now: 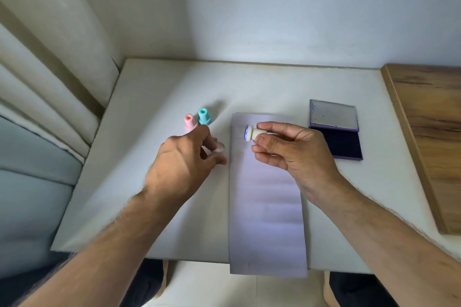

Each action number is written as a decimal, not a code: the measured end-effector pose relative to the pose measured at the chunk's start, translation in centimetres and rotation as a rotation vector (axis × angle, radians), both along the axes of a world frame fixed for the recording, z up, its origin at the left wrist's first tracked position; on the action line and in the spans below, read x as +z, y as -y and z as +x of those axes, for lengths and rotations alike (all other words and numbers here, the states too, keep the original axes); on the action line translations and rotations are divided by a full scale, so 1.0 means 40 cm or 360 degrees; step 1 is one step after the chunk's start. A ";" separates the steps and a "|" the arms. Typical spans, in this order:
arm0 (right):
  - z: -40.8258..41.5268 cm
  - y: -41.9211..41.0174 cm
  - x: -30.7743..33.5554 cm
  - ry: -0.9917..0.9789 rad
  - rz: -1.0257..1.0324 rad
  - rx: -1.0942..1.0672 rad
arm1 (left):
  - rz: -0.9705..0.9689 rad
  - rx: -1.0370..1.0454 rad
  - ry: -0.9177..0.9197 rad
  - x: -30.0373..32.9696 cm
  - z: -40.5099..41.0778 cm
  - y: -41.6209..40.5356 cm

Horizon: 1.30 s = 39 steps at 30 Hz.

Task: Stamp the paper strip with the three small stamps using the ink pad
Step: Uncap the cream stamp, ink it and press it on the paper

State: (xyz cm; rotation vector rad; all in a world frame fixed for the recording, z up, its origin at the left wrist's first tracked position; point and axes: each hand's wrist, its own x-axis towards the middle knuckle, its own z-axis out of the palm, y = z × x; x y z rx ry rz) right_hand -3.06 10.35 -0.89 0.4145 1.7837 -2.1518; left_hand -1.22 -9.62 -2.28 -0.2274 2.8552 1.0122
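Small stamps: 3 total. 1 white stamp (254,133), inked face blue, in right hand (291,151). 1 pink stamp (190,121) and 1 teal stamp (204,116) upright on bench (149,182). Ink pad (335,129): 1, lid open. Paper strip (268,207): 1. Hands: 2, left hand (184,164) included. Wooden board (429,137): 1, at bench right side.

Pink stamp (189,121) partly behind left hand (184,157)
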 end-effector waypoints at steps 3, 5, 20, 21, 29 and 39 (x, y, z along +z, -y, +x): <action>0.000 -0.003 -0.003 -0.0007 0.0014 0.0005 | -0.0190 -0.0039 -0.0025 -0.005 0.004 -0.001; 0.000 -0.003 -0.004 -0.0010 0.0017 0.0009 | -0.0315 -0.0065 -0.0026 -0.005 0.005 -0.001; 0.014 0.004 -0.008 0.0264 -0.0225 -0.0050 | -0.0698 -0.0214 0.0113 0.036 -0.016 -0.027; 0.014 0.003 -0.005 0.0315 -0.0308 -0.0066 | -0.0698 -0.0233 0.0135 0.038 -0.018 -0.027; 0.033 -0.041 0.017 0.0469 -0.0828 -0.0139 | -0.0868 -0.0270 -0.0125 0.061 -0.018 -0.115; -0.008 -0.157 0.023 -0.0034 0.0226 -0.0321 | -0.0592 -0.0454 -0.0581 0.032 -0.018 -0.185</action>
